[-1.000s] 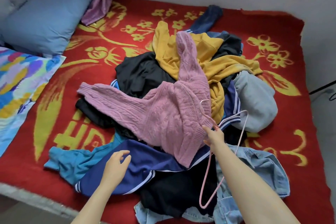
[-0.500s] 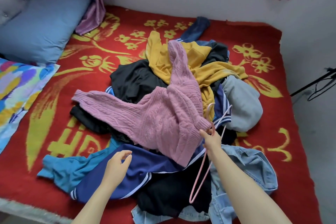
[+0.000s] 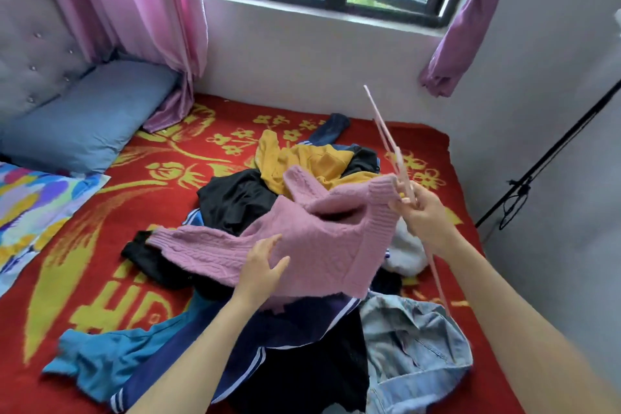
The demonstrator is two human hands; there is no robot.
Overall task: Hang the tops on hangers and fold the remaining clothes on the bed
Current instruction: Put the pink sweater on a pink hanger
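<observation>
Right hand (image 3: 426, 215) gripping thin pink hanger (image 3: 398, 161) and ribbed hem of pink cable-knit sweater (image 3: 322, 239); left hand (image 3: 262, 265), fingers loosely extended, touches sweater's body, lower and leftward.

Two bare forearms, a bare left hand (image 3: 263, 267) and bare right hand (image 3: 424, 217), slim tapering fingers (image 3: 267, 243)

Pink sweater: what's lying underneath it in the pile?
Showing from under the pink sweater: a black garment, a navy striped garment and a pale one. How far they run beneath it, and anything else there, is covered.
</observation>
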